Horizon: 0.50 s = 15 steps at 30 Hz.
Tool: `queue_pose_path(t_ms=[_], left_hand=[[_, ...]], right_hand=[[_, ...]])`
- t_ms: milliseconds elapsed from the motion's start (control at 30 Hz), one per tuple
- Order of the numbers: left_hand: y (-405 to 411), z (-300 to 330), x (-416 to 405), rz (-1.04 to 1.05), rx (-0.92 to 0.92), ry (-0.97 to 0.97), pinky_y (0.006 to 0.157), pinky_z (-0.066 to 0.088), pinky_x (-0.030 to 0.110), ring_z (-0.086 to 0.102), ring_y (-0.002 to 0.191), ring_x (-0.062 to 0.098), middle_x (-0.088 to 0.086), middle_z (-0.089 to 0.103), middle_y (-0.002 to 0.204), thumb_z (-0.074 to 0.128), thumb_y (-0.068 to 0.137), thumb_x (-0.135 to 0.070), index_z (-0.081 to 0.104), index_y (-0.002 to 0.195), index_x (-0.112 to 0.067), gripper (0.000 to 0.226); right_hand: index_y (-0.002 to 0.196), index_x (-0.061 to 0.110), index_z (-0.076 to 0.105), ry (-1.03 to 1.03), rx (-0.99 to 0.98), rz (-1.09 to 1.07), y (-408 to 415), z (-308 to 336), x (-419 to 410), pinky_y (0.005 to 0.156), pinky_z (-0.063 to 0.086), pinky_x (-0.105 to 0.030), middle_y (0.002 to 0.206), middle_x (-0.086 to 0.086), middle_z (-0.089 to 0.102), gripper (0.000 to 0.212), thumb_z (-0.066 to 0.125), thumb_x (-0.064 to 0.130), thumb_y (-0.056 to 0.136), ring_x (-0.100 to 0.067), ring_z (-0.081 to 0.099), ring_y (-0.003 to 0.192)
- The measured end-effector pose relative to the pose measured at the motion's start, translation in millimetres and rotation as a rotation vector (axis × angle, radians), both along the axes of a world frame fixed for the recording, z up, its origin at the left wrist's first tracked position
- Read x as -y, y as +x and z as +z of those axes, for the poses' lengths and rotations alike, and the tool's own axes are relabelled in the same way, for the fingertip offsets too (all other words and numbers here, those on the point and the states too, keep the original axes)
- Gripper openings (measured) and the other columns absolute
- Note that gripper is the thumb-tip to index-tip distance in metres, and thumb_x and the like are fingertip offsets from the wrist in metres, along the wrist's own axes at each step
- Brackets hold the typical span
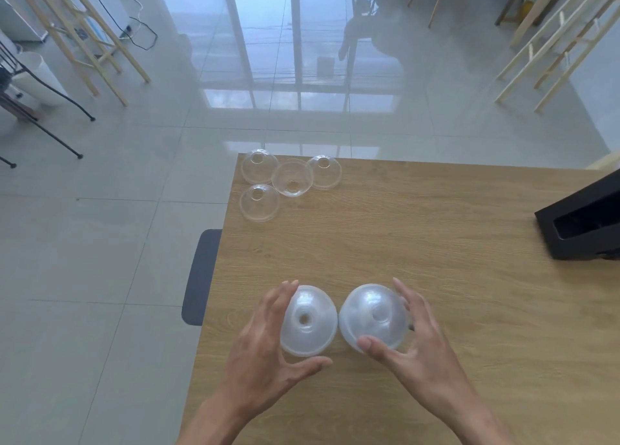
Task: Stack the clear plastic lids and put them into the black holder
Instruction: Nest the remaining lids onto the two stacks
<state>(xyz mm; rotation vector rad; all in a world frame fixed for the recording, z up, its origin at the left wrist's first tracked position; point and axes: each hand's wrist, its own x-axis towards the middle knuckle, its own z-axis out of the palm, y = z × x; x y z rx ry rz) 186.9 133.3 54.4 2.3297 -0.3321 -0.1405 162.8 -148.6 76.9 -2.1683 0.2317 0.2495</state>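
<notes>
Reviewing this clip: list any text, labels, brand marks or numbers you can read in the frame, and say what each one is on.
None can be read.
Dome lids held by the left hand and right hand: no print visible.
Four loose lids at the table's far corner: no print visible.
Black holder: no label visible.

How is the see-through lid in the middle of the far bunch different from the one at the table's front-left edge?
The middle clear dome lid lies upside down like a bowl, hole at the bottom; the nearer edge-side clear dome lid sits dome up, hole on top. The middle one overlaps its neighbours; the edge one stands apart. Both are clear and untouched.
</notes>
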Motion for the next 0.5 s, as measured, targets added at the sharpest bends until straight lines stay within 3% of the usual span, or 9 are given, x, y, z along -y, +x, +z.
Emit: queue_pose_path(t_ms=[100,200,267,367,500], left_hand=[[13.7,12.9,-10.7,0.022,-0.028,0.005,0.115,0.033,0.036,0.023,0.155,-0.002,-0.031,0.018,0.168,0.064,0.079,-0.088,0.014,0.165,-0.045,0.109],[49.6,17.8,-29.8,0.092,-0.009,0.001,0.117,0.032,0.033,0.026,0.153,-0.003,-0.027,0.028,0.165,0.047,0.092,-0.084,0.025,0.163,-0.041,0.085],[83.0,14.3,-39.1,0.179,-0.005,0.007,0.117,0.032,0.033,0.027,0.149,-0.007,-0.018,0.037,0.161,0.047,0.095,-0.078,0.033,0.160,-0.034,0.079],[133.4,-6.6,-46.9,0.242,0.000,0.080,0.119,0.037,0.044,0.040,0.145,0.013,-0.003,0.046,0.155,0.058,0.097,-0.067,0.040,0.157,-0.023,0.077],[196.6,-39.3,-49.5,0.244,-0.086,0.243,0.117,0.037,0.052,0.041,0.143,0.034,0.004,0.037,0.163,0.066,0.093,-0.063,0.030,0.161,-0.028,0.085]], right_hand=[[0.154,0.059,0.032,0.035,0.042,-0.062,23.2,4.1,10.9,0.110,0.046,-0.040,0.154,0.035,0.037,0.083,0.060,0.088,0.082,0.009,0.041,0.142],[0.149,0.048,0.047,0.059,0.085,-0.098,68.2,6.6,22.3,0.107,0.051,-0.038,0.147,0.026,0.048,0.067,0.051,0.083,0.092,0.007,0.049,0.135],[0.148,0.040,0.052,0.035,0.098,-0.079,105.2,3.9,24.0,0.105,0.053,-0.040,0.146,0.018,0.051,0.061,0.050,0.075,0.098,0.000,0.052,0.134],[0.149,0.024,0.053,-0.062,0.128,0.006,164.4,-6.5,15.2,0.114,0.047,-0.047,0.148,0.007,0.051,0.059,0.052,0.061,0.103,-0.013,0.050,0.138],[0.158,0.014,0.044,-0.248,0.150,0.227,243.0,-24.2,-10.9,0.126,0.028,-0.048,0.165,-0.008,0.039,0.064,0.053,0.050,0.106,-0.029,0.031,0.154]])
